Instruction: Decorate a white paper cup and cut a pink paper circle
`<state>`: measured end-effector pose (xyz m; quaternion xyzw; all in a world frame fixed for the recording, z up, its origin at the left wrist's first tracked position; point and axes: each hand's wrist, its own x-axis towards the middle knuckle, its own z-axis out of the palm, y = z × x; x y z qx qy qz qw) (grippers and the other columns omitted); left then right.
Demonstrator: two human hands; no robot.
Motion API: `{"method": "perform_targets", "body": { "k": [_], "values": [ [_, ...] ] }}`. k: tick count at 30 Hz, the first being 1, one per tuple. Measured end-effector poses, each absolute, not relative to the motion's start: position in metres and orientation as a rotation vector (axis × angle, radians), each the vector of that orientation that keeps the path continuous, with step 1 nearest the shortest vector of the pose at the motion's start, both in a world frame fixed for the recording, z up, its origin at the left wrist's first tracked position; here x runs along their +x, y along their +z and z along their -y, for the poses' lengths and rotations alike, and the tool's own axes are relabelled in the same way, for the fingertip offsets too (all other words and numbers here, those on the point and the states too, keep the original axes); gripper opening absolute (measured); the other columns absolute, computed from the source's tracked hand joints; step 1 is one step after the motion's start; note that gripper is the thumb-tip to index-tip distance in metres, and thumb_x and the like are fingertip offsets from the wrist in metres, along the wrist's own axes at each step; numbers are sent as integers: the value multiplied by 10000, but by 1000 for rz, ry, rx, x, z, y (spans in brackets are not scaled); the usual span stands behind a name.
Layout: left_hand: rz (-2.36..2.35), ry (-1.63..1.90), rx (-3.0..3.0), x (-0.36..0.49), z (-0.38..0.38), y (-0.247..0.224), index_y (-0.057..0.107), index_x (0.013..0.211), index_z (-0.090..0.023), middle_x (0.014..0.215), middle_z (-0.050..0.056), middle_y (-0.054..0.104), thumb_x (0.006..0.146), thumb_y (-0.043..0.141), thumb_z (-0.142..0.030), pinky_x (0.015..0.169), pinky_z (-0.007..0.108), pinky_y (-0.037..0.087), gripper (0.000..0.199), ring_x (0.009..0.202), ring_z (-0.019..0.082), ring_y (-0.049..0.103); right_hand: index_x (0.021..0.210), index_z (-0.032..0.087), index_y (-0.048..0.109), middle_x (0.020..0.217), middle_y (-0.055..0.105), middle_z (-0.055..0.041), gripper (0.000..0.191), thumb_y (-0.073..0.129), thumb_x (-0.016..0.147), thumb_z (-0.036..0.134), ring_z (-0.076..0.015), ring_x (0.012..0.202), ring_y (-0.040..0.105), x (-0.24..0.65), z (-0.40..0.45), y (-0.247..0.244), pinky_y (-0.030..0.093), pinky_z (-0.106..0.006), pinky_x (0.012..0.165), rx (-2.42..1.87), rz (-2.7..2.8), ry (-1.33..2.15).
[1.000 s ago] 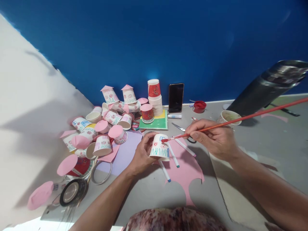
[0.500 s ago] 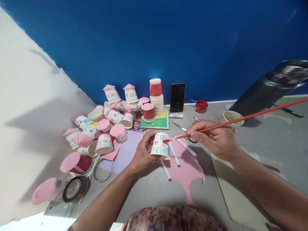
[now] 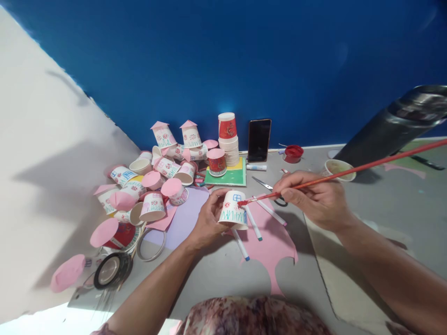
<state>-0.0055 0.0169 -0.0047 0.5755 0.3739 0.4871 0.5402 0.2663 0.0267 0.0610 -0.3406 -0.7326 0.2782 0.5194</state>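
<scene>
Cup (image 3: 230,216) of white paper is in the left hand (image 3: 208,216), over the pink paper (image 3: 267,244), with its wide rim downward and a little tilted; the fingers pinch it from the left side, and part of them is hidden behind it; on its wall there is a blue window near the top, small red flowers, green zigzag lines along the rim and blue strokes at the right edge. Right hand (image 3: 316,200) pinches a long red brush (image 3: 377,164) between thumb and fingers; the red tip of the brush touches the cup just below the window. I cannot tell if the rim of the cup touches what is under it; three white markers (image 3: 254,224) lie near it, and the scissors (image 3: 261,183) lie just beyond, partly covered by the right hand. At the back of the grey surface (image 3: 216,284) stand a stack of cups (image 3: 229,152), a phone (image 3: 259,140) leaning on the blue wall (image 3: 216,56), and a small red tub (image 3: 292,155); behind the right hand is another paper cup (image 3: 340,170), near a black bottle (image 3: 387,128); to the left lies a heap of decorated cups (image 3: 152,207), many with pink paper tops.
</scene>
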Motion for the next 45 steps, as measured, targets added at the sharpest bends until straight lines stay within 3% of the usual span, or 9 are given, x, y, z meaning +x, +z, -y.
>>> {"method": "perform_targets", "body": {
  "k": [7,14,18,30,37,45],
  "values": [
    [-880,1177,1344,-5,-17,-2,661,1249,-229,1294,93,702,605,1004,-214,1039,397,550,730,1200,287,688,902,239,773,814,779,-38,153,719,1003,341,-166,687,704,267,-26,61,544,-253,582,-803,1757,652],
    [-954,1160,1344,-6,-16,0,665,1229,-227,1242,88,725,565,1016,-205,956,373,575,752,1125,278,707,890,252,776,819,782,-48,199,706,1006,398,-182,661,697,265,-25,60,542,-281,553,-831,1775,636],
    [-918,1175,1330,-6,-17,-4,664,1238,-231,1274,100,718,537,1031,-202,995,387,565,791,1178,295,699,872,258,767,812,782,-50,223,695,1012,416,-200,682,708,265,-25,62,546,-301,565,-847,1752,600],
    [-851,1163,1336,-4,-17,1,665,1214,-221,1252,100,725,587,1022,-222,981,375,569,721,1149,283,710,879,253,765,814,779,-35,175,704,1010,352,-177,669,697,263,-25,62,540,-271,571,-808,1745,617],
    [-863,1156,1391,-4,-15,-3,664,1241,-219,1267,106,710,571,1015,-166,1058,396,542,759,1220,298,693,918,245,769,811,766,-16,119,711,1009,295,-143,671,686,263,-25,58,533,-232,590,-793,1776,643],
    [-880,1157,1390,-3,-14,0,660,1231,-219,1284,101,710,605,997,-167,1051,382,542,713,1215,288,693,908,246,776,819,772,-25,145,718,1008,334,-139,642,649,263,-25,60,495,-239,541,-801,1733,725]
  ]
}}
